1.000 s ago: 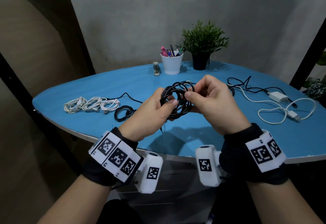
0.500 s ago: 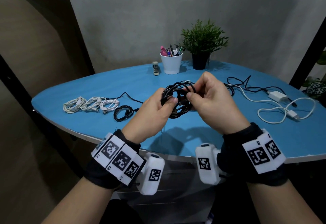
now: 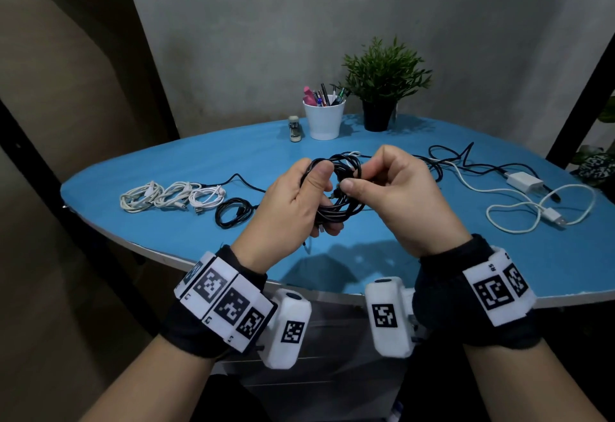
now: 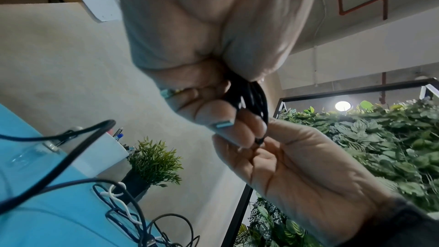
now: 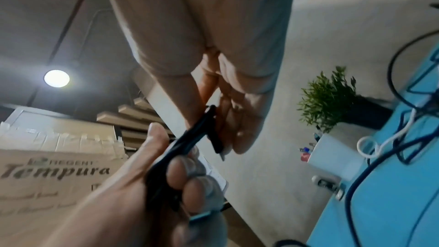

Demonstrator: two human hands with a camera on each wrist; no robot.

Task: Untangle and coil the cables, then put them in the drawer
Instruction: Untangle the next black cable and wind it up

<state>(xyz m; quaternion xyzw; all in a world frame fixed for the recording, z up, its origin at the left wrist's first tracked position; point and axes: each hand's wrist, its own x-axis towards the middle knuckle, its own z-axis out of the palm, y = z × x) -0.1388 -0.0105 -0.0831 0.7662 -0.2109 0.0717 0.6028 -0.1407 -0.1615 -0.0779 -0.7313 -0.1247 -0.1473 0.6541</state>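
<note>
A coiled black cable (image 3: 339, 195) is held above the blue table (image 3: 166, 168), between both hands. My left hand (image 3: 299, 198) grips the coil's left side, thumb over the top loops; its silver USB plug (image 4: 223, 124) lies against the left fingers. My right hand (image 3: 382, 185) pinches the coil's right side, where the plug end (image 5: 217, 145) sticks out. Three coiled white cables (image 3: 169, 195) and a small coiled black cable (image 3: 233, 212) lie at the table's left. A tangle of black and white cables (image 3: 466, 168) with a white charger (image 3: 524, 180) lies at the right.
A white cup of pens (image 3: 324, 117), a small stapler (image 3: 294, 129) and a potted plant (image 3: 382, 82) stand at the table's far edge. A grey drawer unit (image 3: 332, 355) shows below the near edge, between my wrists. Leafy plants (image 4: 380, 147) stand to the right.
Both hands have turned the black coil slightly; the left thumb has slid up onto its top loops and the right thumb and finger have shifted to the plug end.
</note>
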